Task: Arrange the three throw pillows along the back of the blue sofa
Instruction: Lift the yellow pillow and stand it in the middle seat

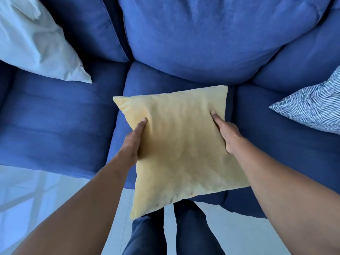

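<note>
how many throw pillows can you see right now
3: a yellow pillow held in both hands over the middle seat, a white pillow far left, a striped pillow at the right edge, partly cropped.

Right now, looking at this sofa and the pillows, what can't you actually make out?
- White pillow: cut off by the left and top edges of the head view.
- Striped pillow: cut off by the right edge.
- Left hand and right hand: only thumbs show; the yellow pillow hides the fingers.
- Blue sofa: top of the back lies beyond the frame.
</note>
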